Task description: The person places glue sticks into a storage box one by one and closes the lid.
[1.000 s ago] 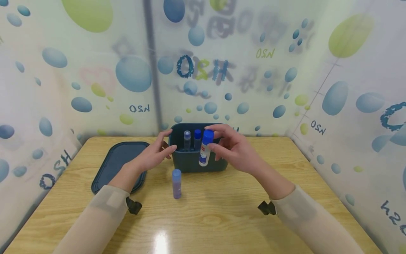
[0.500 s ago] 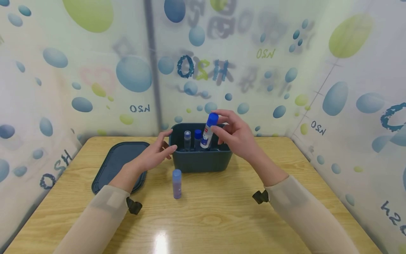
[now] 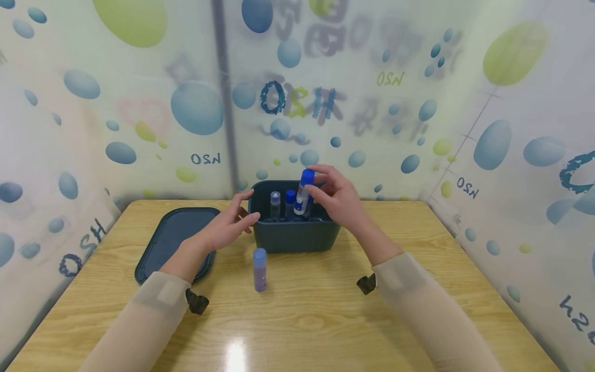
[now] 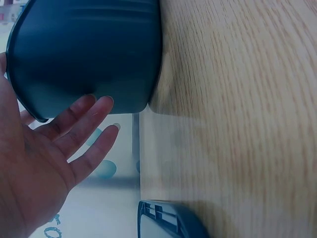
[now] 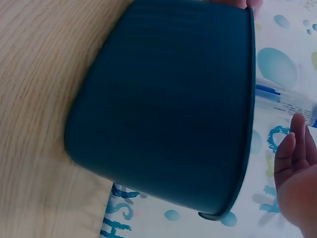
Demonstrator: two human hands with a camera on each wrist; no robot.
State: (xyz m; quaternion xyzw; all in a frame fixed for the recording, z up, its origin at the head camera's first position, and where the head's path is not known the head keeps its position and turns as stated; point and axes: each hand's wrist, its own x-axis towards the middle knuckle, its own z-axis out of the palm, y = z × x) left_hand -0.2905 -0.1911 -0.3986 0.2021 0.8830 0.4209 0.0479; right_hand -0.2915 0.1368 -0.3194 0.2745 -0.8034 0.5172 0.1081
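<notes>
My right hand [image 3: 338, 194] pinches a white glue stick [image 3: 302, 200] by its blue cap. The stick leans slightly, its lower end below the rim of the dark teal bin [image 3: 295, 237]. In the right wrist view the glue stick [image 5: 287, 103] shows past the bin's rim. Inside the bin stand a clear-capped glue stick [image 3: 275, 206] and a blue-capped one [image 3: 290, 204]; another is partly hidden behind the held stick. My left hand [image 3: 226, 223] rests at the bin's left end, thumb and index finger at the rim, other fingers [image 4: 101, 106] nearly straight along the outer wall.
A purple glue stick [image 3: 260, 271] with a blue cap stands on the wooden table [image 3: 316, 320] in front of the bin. The dark lid [image 3: 169, 240] lies flat to the left, beneath my left forearm. A patterned curtain [image 3: 297, 150] rises behind the table.
My right hand has carried the glue stick from in front of the bin, up over its front rim and partly down inside, then slightly left. My left hand stays at the rim.
</notes>
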